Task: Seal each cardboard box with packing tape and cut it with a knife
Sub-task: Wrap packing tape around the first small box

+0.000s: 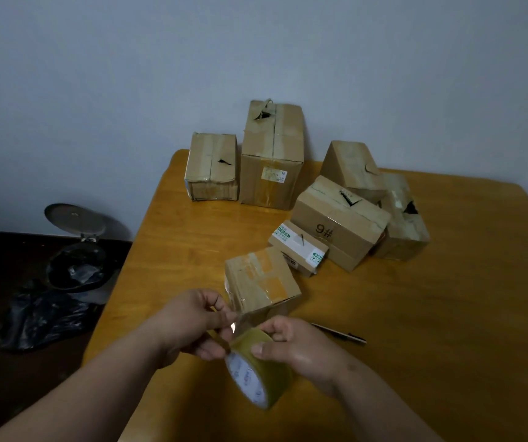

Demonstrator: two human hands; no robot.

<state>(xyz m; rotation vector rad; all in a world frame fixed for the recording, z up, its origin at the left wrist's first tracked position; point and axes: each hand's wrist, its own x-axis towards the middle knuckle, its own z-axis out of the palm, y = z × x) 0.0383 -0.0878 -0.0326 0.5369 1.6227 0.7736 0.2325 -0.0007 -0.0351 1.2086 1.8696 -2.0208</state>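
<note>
A roll of yellowish packing tape [264, 371] is held above the near part of the wooden table [447, 314]. My right hand [300, 349] grips the roll from the right. My left hand [192, 323] pinches the tape's loose end at the top of the roll. Just behind my hands sits a small cardboard box [261, 280] with shiny tape across its top. A thin knife [340, 333] lies on the table to the right of my right hand, partly hidden by it.
Several more cardboard boxes stand at the back: a tall one [272, 157], one marked 9# [339, 221], and a small white-and-green one [299, 247]. Left of the table, on the dark floor, are an open-lidded bin [76, 260] and a black plastic bag [42, 317].
</note>
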